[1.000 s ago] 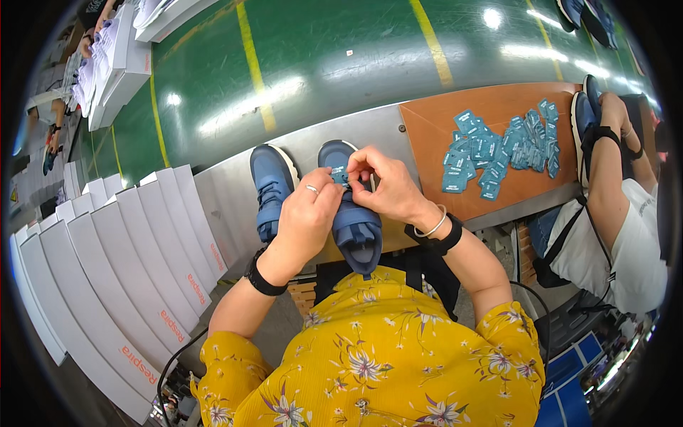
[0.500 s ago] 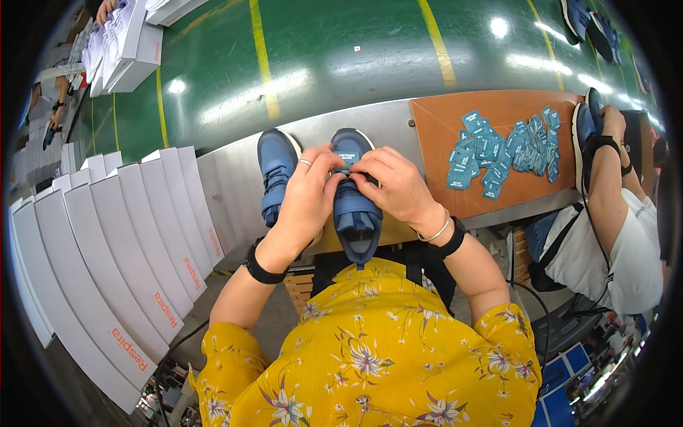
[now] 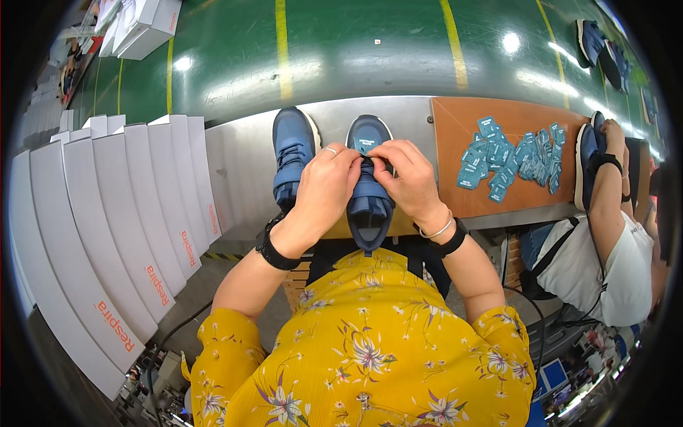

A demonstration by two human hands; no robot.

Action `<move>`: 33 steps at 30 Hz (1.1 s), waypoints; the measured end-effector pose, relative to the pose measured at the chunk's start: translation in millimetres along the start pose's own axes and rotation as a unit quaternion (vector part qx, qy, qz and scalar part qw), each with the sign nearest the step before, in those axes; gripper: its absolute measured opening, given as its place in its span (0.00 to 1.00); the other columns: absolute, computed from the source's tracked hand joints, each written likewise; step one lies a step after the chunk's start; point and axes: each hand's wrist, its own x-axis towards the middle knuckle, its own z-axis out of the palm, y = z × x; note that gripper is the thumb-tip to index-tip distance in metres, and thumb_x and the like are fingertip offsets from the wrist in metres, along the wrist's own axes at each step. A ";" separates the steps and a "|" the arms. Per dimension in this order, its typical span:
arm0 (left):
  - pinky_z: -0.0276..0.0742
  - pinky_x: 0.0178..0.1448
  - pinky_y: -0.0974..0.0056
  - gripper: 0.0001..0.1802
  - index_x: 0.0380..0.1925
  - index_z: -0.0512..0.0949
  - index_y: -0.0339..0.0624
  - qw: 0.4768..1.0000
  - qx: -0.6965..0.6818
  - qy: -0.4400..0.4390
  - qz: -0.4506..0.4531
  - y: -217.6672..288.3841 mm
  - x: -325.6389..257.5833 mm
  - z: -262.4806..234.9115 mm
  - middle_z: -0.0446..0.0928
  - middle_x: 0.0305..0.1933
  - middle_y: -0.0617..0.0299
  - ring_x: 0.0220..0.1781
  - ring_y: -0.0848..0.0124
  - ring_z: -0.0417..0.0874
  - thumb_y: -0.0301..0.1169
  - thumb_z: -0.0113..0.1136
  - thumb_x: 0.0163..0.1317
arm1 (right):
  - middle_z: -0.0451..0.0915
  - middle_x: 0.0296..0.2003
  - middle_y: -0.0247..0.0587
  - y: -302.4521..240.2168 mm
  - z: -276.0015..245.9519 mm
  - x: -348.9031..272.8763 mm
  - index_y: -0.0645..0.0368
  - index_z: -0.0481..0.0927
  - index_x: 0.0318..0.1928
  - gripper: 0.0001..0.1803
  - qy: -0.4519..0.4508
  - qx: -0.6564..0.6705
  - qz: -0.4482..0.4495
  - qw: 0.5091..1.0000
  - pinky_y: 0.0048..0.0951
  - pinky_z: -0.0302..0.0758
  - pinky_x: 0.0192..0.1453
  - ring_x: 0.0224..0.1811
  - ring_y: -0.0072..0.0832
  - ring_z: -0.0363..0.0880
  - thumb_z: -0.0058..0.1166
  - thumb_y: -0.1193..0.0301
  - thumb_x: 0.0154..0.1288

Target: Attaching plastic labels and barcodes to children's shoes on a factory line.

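Two blue sneakers lie side by side on the metal bench, toes away from me. Over the right sneaker (image 3: pixel 371 203), both my hands meet at the top of the laces. My left hand (image 3: pixel 329 178), with a ring on one finger, is closed in a pinch. Facing it, my right hand (image 3: pixel 407 174) pinches too, fingertips almost touching. A thin dark cord seems to run between them, mostly hidden by the fingers. Just beyond the fingertips a teal hang tag (image 3: pixel 366 142) rests on the toe area. Nothing touches the left sneaker (image 3: pixel 290 153), beside my left hand.
An orange-brown board (image 3: pixel 455 203) on the metal bench (image 3: pixel 245 153) carries a pile of teal tags (image 3: pixel 491 158). White shoe boxes (image 3: pixel 107 235) stand in a row at left. A co-worker's arm (image 3: pixel 606 181) reaches to another dark blue shoe (image 3: pixel 585 160) at right. Beyond is green floor (image 3: pixel 356 71).
The view has shifted, so the bench and shoes appear farther right. My fingertips stay pinched together over the right sneaker, and the tag still lies just beyond them.
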 end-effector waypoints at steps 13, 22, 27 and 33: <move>0.80 0.43 0.51 0.04 0.33 0.81 0.36 0.997 0.074 -0.027 0.012 0.8 11.0 9.3 0.80 0.35 0.51 0.39 0.49 0.83 0.22 0.66 0.58 | 0.83 0.36 0.42 -0.1 5.7 -4.0 0.61 0.84 0.39 0.12 0.035 0.046 0.048 0.997 0.35 0.81 0.44 0.40 0.40 0.82 0.65 0.84 0.52; 0.78 0.44 0.47 0.09 0.40 0.75 0.35 0.998 0.032 -0.024 -0.043 -2.9 6.1 14.2 0.78 0.38 0.44 0.41 0.43 0.81 0.21 0.63 0.60 | 0.82 0.35 0.41 -3.7 3.8 -0.1 0.59 0.84 0.41 0.13 0.019 0.042 0.053 0.998 0.35 0.80 0.44 0.39 0.40 0.81 0.64 0.83 0.55; 0.78 0.45 0.48 0.10 0.40 0.73 0.34 0.994 0.017 -0.050 -0.095 -3.4 7.7 8.8 0.78 0.39 0.43 0.42 0.43 0.81 0.22 0.62 0.61 | 0.80 0.36 0.39 -2.0 2.6 4.5 0.57 0.84 0.42 0.14 -0.004 0.038 0.001 0.999 0.36 0.80 0.45 0.41 0.39 0.80 0.63 0.82 0.54; 0.78 0.45 0.49 0.09 0.38 0.73 0.34 0.987 -0.016 -0.077 -0.142 -3.1 11.5 3.5 0.79 0.37 0.44 0.41 0.45 0.82 0.23 0.63 0.61 | 0.80 0.36 0.39 4.2 -0.4 5.2 0.57 0.85 0.41 0.14 -0.038 0.050 0.000 0.998 0.37 0.80 0.45 0.41 0.39 0.80 0.64 0.81 0.52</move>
